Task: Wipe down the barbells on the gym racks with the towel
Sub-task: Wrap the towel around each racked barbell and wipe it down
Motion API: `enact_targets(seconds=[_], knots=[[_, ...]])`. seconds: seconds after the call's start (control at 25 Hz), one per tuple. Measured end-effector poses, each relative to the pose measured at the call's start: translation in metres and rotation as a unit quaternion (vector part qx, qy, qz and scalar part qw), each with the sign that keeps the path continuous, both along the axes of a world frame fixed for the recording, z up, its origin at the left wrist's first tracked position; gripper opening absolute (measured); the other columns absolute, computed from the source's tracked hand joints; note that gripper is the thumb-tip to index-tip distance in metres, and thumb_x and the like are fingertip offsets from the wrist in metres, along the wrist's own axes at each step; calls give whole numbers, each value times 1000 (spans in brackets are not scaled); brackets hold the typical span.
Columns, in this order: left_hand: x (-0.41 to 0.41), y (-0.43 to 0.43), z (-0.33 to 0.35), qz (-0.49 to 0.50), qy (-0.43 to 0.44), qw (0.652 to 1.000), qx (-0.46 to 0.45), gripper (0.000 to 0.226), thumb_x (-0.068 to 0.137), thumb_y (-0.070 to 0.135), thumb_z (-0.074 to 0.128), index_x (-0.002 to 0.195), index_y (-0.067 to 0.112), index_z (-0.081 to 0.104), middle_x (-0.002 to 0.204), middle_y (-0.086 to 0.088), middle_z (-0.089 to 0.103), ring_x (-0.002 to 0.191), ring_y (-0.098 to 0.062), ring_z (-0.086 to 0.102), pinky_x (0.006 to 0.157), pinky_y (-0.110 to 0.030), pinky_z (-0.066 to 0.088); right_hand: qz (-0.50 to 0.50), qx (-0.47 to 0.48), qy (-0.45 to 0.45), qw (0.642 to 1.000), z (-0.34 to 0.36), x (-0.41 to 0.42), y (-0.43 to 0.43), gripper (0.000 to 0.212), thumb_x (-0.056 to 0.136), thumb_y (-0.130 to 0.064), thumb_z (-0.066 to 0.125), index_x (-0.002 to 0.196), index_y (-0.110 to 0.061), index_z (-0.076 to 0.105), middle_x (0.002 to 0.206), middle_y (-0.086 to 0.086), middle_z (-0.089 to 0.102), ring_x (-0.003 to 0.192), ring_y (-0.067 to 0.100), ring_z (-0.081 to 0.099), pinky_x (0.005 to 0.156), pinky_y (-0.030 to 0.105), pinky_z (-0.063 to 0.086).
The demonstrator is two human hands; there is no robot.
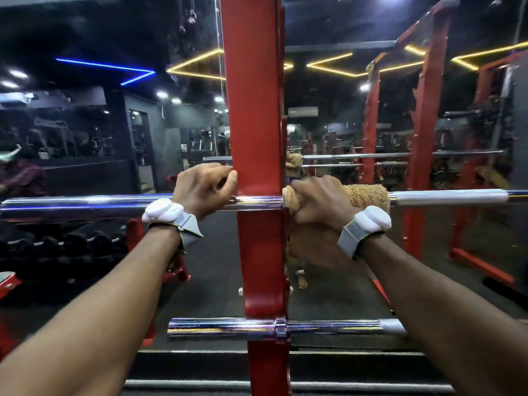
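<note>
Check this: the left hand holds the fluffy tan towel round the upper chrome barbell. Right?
Wrong hand: the head view shows the right hand holding the fluffy tan towel round the upper chrome barbell.

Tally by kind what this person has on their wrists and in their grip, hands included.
Hands: 2, the left hand and the right hand
White wrist devices: 2, one on each wrist
Towel: 1, wrapped round the bar under the right hand
Barbell: 1, gripped by both hands
Total: 6
</note>
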State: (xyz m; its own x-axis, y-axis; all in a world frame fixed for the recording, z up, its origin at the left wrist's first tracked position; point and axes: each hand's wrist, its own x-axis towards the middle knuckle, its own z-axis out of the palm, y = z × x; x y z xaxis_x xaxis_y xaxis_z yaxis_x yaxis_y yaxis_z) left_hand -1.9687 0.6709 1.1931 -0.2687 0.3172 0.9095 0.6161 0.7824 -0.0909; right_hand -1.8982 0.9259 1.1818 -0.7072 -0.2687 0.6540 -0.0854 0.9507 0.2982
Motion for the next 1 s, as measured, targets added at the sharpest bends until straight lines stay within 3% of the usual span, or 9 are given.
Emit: enact_targets(seconds=[0.12,0.24,0.32,0.44,0.52,0.64,0.72,0.92,1.0], knots=[[-8,-8,3,-34,-21,999,34,43,94,44,42,65,13,43,62,-2,50,67,-32,56,54,-36,42,-3,43,83,996,-12,2,-3,56,57,-55,40,91,-15,60,82,3,67,75,30,66,68,36,38],[-8,-15,1,-46,-5,999,3,40,94,42,43,65,14,47,61,4,42,65,-29,55,53,-34,42,-32,-34,-57,997,4,-7,2,39,64,-47,62,91,-20,56,86,3,67,84,32,65,65,33,34],[-8,-21,-1,-48,1,999,-11,37,94,39,46,63,18,43,61,6,38,62,-27,54,51,-30,37,-39,-73,-128,988,13,-10,6,35,60,-46,58,84,-20,54,83,1,65,83,30,63,62,33,37],[-12,-30,-1,-13,-28,999,11,36,93,37,48,64,16,46,61,5,44,63,-27,53,52,-29,34,-28,-87,-146,985,15,-10,3,31,60,-43,56,81,-20,56,75,-3,61,74,28,61,60,34,43],[-14,-30,-3,8,-58,998,20,36,93,37,49,65,14,48,63,3,51,66,-26,54,54,-30,36,-26,-79,-112,990,11,-6,2,28,62,-41,61,81,-21,57,74,-1,63,72,30,63,62,35,49],[-15,-28,-4,20,-73,997,16,34,92,35,49,65,15,47,65,4,54,69,-25,54,56,-29,29,-34,-35,66,997,-14,-3,-5,37,60,-45,63,87,-19,59,80,1,68,76,32,66,70,37,39],[-15,-28,-5,29,-73,997,11,35,91,37,46,65,14,48,63,4,54,68,-23,54,56,-28,27,-64,-7,122,990,-28,-3,-10,40,58,-47,63,86,-19,56,82,-1,67,77,28,64,75,39,36],[-20,-23,-3,41,-103,994,13,42,89,45,42,64,13,54,62,0,61,68,-26,58,56,-29,31,-44,-90,-161,982,22,-3,-6,27,70,-33,68,87,-16,56,82,2,61,84,33,64,66,34,41],[-20,-22,-4,46,-111,993,16,43,89,47,41,67,14,58,63,0,62,69,-27,59,57,-30,33,-45,-103,-151,982,20,-3,-7,24,70,-32,67,85,-16,56,80,4,62,80,34,63,65,34,44]])
